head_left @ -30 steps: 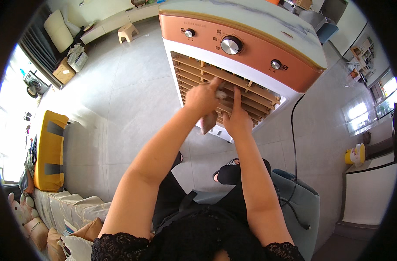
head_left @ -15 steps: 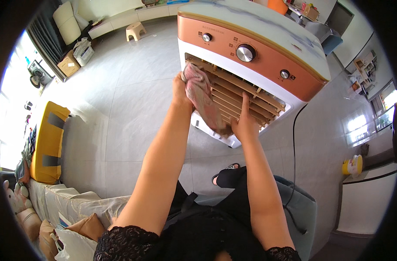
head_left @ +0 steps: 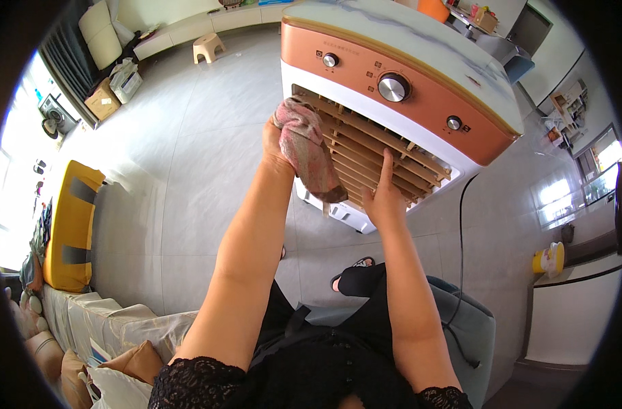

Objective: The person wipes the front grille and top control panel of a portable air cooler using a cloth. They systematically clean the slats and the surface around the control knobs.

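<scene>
Here's your left grip (head_left: 273, 142), pinching the pink-and-brown cloth (head_left: 301, 140), which droops in front of the left end of the tan slats (head_left: 357, 148)! Over to your right grip (head_left: 386, 199): spread, index finger up over the slats, thumb apart; fingertip contact, I can't tell. The copper-and-white appliance (head_left: 430, 102) stands ahead of you on the grey floor (head_left: 188, 225), knobs above the slats.

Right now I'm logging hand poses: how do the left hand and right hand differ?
The left hand grips a pinkish cloth; the right hand holds nothing visible. The left hand is partly hidden by the cloth, while the right hand extends its index finger over the tan slats. Both are bare, at the appliance's front.
</scene>
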{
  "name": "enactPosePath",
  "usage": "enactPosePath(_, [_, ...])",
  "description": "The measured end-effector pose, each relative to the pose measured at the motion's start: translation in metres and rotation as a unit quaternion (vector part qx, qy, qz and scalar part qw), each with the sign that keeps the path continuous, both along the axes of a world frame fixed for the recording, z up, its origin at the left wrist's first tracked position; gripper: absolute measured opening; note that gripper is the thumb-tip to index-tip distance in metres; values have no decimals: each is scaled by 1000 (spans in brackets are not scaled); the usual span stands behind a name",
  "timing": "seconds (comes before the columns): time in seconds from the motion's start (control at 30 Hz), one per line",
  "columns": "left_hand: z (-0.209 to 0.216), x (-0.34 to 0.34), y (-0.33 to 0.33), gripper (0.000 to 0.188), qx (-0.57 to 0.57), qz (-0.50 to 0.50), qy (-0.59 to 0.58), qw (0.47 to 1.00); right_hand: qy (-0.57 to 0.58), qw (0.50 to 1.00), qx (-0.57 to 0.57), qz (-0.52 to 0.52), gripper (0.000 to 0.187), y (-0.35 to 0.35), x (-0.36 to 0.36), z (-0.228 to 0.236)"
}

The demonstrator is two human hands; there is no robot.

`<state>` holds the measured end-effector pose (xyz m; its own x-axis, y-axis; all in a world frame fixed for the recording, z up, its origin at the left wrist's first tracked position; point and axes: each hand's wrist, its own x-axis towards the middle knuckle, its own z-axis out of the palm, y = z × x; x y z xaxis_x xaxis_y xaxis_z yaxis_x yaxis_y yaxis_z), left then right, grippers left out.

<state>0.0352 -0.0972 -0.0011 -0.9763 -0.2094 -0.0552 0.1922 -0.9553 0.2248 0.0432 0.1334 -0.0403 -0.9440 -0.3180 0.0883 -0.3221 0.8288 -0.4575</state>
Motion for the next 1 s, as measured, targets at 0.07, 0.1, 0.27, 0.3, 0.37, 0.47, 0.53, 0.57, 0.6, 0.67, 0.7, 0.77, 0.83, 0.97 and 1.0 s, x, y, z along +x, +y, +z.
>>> enactPosePath(0.07, [-8, -3, 11, 21, -23, -52, -7, 998, 3, 1000, 3, -9, 97, -4, 1, 1])
enactPosePath(0.1, [-6, -2, 21, 21, -34, -78, -12, 996, 3, 1000, 5, -14, 97, -5, 1, 1])
enactPosePath(0.27, [-20, 17, 44, 27, -31, -161, 6, 986, -7, 999, 29, -11, 98, -1, -1, 2])
enactPosePath(0.3, [-22, 22, 44, 28, -36, -164, 14, 986, -21, 999, 38, -11, 98, 0, 0, 5])
enactPosePath(0.37, [-21, 23, 50, 29, -51, -157, -2, 986, -23, 999, 35, -20, 98, 1, 0, 5])
enactPosePath(0.47, [-29, 6, 48, 31, -91, -133, -10, 987, -43, 999, 23, -20, 98, -1, 3, 12])
enactPosePath(0.53, [-20, -3, 50, 31, -88, -132, 4, 987, -43, 999, 17, -20, 98, 3, 3, 13])
enactPosePath(0.57, [-14, -7, 53, 31, -109, -107, 2, 988, -33, 999, 13, -17, 98, 5, 1, 11])
enactPosePath(0.6, [-11, -6, 59, 31, -114, -85, -32, 989, -24, 1000, 8, -15, 98, 7, 0, 9])
enactPosePath(0.67, [-6, 5, 72, 31, -122, -40, -104, 986, -14, 1000, -3, -3, 98, 9, 0, 8])
enactPosePath(0.7, [-5, 2, 71, 30, -112, -57, -102, 987, -11, 1000, -8, 3, 98, 10, 0, 7])
enactPosePath(0.77, [1, 0, 67, 30, -92, -91, -102, 986, -21, 1000, -1, 0, 97, 10, -1, 7])
enactPosePath(0.83, [12, 0, 74, 29, -110, -105, -129, 980, -47, 999, 8, -7, 97, 9, -1, 11])
enactPosePath(0.97, [15, 7, 88, 29, -90, -214, -67, 970, 15, 1000, -22, -2, 92, 4, -1, 4])
enactPosePath(1.0, [4, 4, 101, 31, -105, -198, -102, 969, 103, 993, -58, 19, 91, 7, -4, -18])
